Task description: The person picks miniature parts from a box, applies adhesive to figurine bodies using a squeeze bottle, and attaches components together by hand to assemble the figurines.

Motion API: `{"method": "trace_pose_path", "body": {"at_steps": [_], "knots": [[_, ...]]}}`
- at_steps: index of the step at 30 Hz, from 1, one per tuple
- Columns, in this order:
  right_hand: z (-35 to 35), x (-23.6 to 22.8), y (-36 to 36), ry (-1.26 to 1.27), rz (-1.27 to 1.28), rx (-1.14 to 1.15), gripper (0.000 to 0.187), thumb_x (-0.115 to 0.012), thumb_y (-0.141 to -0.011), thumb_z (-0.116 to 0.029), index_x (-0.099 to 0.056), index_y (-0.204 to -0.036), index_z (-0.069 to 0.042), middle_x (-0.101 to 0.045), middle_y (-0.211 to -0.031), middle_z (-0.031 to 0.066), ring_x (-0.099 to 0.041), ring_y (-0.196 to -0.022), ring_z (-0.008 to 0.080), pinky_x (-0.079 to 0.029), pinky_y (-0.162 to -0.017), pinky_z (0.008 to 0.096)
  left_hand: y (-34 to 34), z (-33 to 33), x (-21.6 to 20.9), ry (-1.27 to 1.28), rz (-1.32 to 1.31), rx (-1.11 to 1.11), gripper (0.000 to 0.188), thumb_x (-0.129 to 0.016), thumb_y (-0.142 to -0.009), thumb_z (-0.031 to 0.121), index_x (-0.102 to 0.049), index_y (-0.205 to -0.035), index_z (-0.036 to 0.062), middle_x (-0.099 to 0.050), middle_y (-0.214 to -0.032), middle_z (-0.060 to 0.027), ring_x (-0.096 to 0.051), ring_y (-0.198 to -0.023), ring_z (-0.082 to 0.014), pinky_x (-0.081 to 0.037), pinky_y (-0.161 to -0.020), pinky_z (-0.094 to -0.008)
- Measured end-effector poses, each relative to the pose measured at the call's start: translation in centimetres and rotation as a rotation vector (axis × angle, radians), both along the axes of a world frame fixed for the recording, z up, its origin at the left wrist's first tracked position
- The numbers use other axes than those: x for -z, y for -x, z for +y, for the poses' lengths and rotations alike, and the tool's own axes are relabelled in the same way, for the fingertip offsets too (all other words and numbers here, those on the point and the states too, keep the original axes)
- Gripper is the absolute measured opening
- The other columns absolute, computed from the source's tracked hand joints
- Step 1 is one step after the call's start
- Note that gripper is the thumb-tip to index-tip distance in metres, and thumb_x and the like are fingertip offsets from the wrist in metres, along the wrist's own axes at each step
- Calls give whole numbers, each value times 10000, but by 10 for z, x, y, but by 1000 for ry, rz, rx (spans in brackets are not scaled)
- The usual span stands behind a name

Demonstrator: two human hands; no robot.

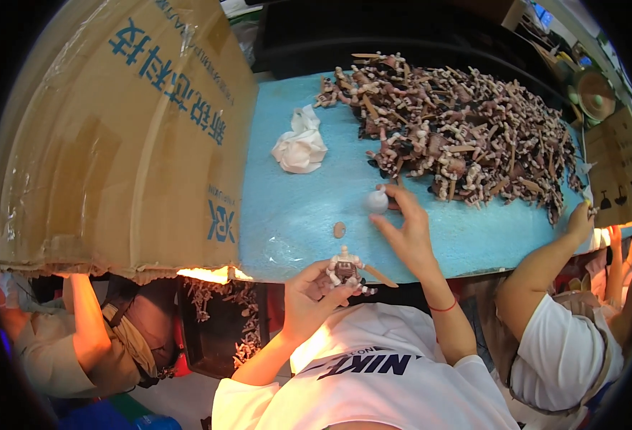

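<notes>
Matt plastic figure [345, 270], blue foam mat [294, 208]

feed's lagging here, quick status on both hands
Left hand holds a toy figure. Right hand, fingers open, at a pale round piece. Parts pile just beyond.

The person wears a white short-sleeved T-shirt [373, 380] with dark lettering across the chest and a thin red string bracelet [443, 309] around the right wrist.
</notes>
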State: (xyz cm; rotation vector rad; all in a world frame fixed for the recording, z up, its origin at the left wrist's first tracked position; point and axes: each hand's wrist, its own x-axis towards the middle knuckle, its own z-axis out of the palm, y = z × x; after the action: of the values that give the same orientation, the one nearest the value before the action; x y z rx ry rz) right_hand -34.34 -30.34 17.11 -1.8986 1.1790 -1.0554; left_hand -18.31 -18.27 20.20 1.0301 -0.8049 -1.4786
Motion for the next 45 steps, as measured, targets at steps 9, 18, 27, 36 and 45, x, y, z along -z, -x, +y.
{"method": "trace_pose_path", "body": {"at_steps": [9, 18, 27, 36, 45], "knots": [[31, -30, 16, -399, -589, 2, 206, -567, -804, -53, -480, -976, 22, -597, -955, 150, -598, -838, 186, -496, -696, 267, 8, 1, 7, 174, 14, -88, 305, -634, -739, -75, -508, -1016, -56, -581, -980, -123, -607, -854, -172, -507, -769, -291], [94, -49, 52, 68, -318, 246, 464, -596, -822, -370, -447, -1038, 12, -532, -735, 83, -471, -572, 92, -351, -488, 197, 22, -17, 9, 457, -262, -294, 334, -666, -694, -98, -517, -986, -31, -509, -1026, -119, -595, -859, -154, -514, -717, -230], [103, -65, 52, 126, -400, 249, 474, -693, -730, -416, -466, -889, -31, -480, -689, 43, -440, -595, 110, -313, -536, 234, 31, -25, 11, 584, -440, -440, 390, -689, -668, -95, -520, -1013, -32, -503, -1028, -146, -563, -843, -167, -506, -686, -238], [96, -64, 53, 363, -395, 62, 410, -757, -666, -260, -540, -878, 15, -538, -629, 79, -440, -470, 155, -305, -435, 268, 38, -21, 14, 588, -458, -517, 401, -708, -653, -87, -522, -1002, -18, -514, -1008, -148, -561, -819, -165, -493, -665, -234], [95, -71, 51, 488, -273, 36, 423, -767, -652, -258, -544, -845, 45, -539, -568, 86, -455, -412, 176, -333, -378, 262, 39, -18, 14, 576, -467, -521, 424, -714, -644, -92, -520, -1009, 4, -518, -1007, -138, -555, -808, -147, -473, -636, -229]]}}
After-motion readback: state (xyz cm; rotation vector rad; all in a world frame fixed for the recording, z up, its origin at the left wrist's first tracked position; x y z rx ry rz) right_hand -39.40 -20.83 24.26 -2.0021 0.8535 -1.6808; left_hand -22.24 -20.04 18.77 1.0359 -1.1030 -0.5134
